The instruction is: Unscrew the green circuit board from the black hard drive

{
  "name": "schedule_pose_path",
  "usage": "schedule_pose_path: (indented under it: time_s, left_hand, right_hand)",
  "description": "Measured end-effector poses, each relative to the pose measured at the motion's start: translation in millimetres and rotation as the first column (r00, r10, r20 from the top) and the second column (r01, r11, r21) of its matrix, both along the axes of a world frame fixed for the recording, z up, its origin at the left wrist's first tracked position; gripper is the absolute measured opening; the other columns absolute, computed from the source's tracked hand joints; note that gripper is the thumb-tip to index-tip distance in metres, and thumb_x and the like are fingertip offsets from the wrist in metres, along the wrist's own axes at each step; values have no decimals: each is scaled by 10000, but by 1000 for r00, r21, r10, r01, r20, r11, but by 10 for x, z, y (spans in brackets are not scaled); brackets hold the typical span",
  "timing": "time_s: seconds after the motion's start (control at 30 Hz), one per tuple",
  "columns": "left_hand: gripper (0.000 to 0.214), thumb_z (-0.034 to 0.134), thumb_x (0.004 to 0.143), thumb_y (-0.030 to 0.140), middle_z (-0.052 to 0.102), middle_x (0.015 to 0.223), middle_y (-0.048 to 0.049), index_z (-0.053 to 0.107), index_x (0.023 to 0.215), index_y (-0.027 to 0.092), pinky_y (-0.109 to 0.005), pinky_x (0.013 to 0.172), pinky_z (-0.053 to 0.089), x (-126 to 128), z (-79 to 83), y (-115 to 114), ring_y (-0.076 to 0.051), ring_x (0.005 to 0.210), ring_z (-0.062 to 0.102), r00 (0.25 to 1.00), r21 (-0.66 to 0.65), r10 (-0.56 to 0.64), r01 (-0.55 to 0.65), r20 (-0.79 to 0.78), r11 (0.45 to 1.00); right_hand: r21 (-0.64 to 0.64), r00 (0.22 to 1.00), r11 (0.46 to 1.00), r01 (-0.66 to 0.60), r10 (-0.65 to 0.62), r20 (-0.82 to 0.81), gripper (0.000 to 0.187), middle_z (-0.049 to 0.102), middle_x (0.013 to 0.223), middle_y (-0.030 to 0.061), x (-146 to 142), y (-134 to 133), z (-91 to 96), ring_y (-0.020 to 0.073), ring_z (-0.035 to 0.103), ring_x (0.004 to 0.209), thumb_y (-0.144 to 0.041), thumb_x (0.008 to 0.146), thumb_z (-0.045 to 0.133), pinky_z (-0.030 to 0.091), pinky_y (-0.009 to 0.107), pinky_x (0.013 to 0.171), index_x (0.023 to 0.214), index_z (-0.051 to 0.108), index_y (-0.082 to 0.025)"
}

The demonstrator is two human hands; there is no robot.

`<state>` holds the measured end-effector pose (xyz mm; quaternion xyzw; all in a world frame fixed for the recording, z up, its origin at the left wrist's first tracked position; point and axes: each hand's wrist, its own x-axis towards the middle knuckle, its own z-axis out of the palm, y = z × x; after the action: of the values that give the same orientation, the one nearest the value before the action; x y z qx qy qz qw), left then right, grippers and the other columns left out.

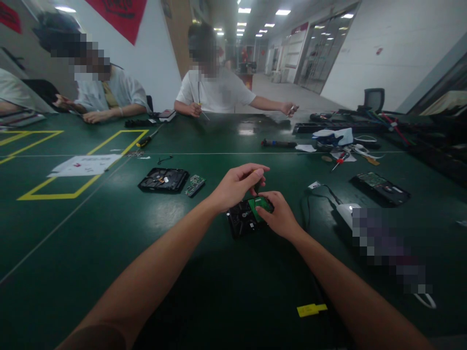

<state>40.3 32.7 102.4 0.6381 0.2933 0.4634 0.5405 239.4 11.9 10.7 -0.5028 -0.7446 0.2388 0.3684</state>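
Observation:
A black hard drive [241, 218] with a green circuit board [260, 204] lies on the green table in front of me. My left hand [237, 186] is closed in a pinch round the handle of a small screwdriver [257, 185] that stands upright over the board. My right hand [279, 214] rests on the drive's right side, its fingers pressed on the green board. The screwdriver's tip is hidden between the hands.
Another opened drive [163, 179] and a loose circuit board [195, 185] lie to the left. A third drive [381, 187] and cables lie on the right. Tools [279, 143], a paper sheet [85, 165] and yellow floor-tape marks lie farther off. Two people sit across the table.

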Motion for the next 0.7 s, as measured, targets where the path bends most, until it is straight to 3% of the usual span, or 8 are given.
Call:
schedule_pose_path:
  time_s: [0.17, 0.47, 0.57, 0.7]
  left_hand:
    - [314, 600, 1031, 429, 707, 1009, -94, 749, 1118, 167, -236, 667, 547, -7, 5, 0, -172, 915, 666, 995, -82, -63, 69, 74, 994]
    - [296, 775, 926, 399, 719, 962, -77, 625, 964, 146, -242, 653, 581, -4, 12, -28, -127, 782, 661, 999, -21, 29, -28, 40, 999]
    - [281, 773, 928, 374, 727, 956, -79, 594, 980, 163, -253, 664, 582, 5, 8, -31, -153, 839, 685, 998, -38, -9, 11, 68, 999]
    - [276, 716, 967, 373, 703, 971, -63, 665, 1153, 177, -251, 680, 574, 6, 4, -18, -162, 897, 676, 995, -23, -57, 59, 77, 998]
  right_hand:
    - [3, 1000, 1000, -4, 4, 5, 362, 637, 1230, 104, 6, 10, -27, 280, 632, 1166, -272, 891, 719, 530, 478, 1034, 1250, 684, -238]
    - [12, 1000, 1000, -8, 8, 6, 345, 640, 1206, 88, 14, 10, -26, 277, 633, 1155, -277, 895, 712, 530, 482, 1036, 1238, 686, -253]
    - [10, 1000, 1000, -3, 3, 5, 365, 640, 1220, 96, 10, 10, -17, 284, 627, 1169, -278, 892, 719, 523, 492, 1044, 1254, 682, -247]
    - [9, 1000, 1000, 2, -2, 6, 377, 636, 1234, 108, 6, 10, -19, 288, 623, 1177, -277, 886, 728, 519, 490, 1050, 1257, 682, -231]
